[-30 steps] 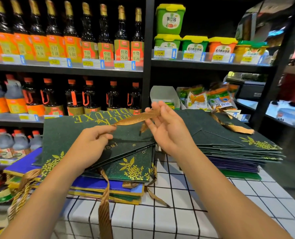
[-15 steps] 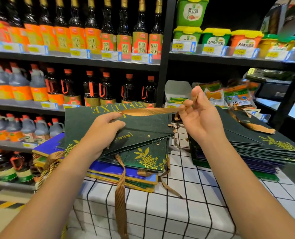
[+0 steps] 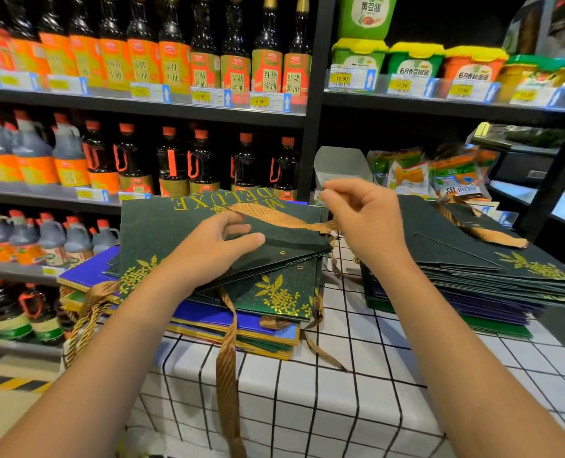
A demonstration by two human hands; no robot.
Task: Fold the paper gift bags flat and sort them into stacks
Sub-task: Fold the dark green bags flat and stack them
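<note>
Green glitter gift bag [image 3: 175, 233] tops the left stack; my left hand [image 3: 215, 249] presses it with relaxed, spread fingers. My right hand [image 3: 362, 219] pinches its gold ribbon handle [image 3: 274, 217]. I'd tuck it flat before moving the bag to the right stack [image 3: 472, 259].

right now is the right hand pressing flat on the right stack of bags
No, the right hand is raised over the gap between stacks, pinching the gold ribbon handle, clear of the right stack.
</note>
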